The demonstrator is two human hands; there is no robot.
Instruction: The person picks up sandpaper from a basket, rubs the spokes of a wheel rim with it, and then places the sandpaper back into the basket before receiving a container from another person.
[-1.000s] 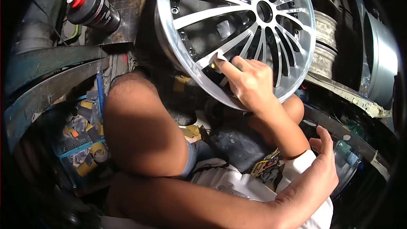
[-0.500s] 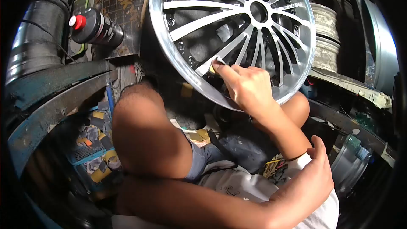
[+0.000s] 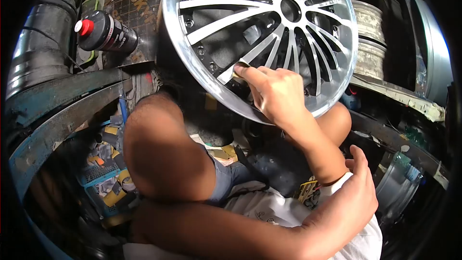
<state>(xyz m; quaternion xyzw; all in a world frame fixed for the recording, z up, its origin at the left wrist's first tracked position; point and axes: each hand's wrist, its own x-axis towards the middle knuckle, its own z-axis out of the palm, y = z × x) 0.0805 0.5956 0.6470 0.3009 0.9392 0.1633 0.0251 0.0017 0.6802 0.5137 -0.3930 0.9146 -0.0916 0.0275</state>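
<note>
Our right hand point(image 3: 276, 94) reaches up toward twelve o'clock and pinches a scrap of sandpaper point(image 3: 239, 64) between thumb and forefinger, the other fingers curled in narrow behind it. The scrap lies pressed against a bright spoke of the wheel point(image 3: 192, 53), at about seven o'clock from the hub, just inside the polished lip. The wheel stands tilted on edge, its face turned to us, and its lower lip passes just behind our right wrist.

Our left hand point(image 3: 353, 197) sits low at four o'clock. It holds nothing, with the thumb raised and the fingers loosely wide, and it rests against the white sleeve point(image 3: 344, 183) at our right elbow. Our left forearm crosses the bottom of the view from seven o'clock.

Our bare knee point(image 3: 163, 149) fills the middle, directly below the wheel. At ten o'clock a dark bottle point(image 3: 106, 31) with a red cap lies on its side. At eight o'clock a blue basket point(image 3: 94, 176) holds paper scraps. At two o'clock more worn wheels point(image 3: 368, 38) are stacked behind the one we hold.
</note>
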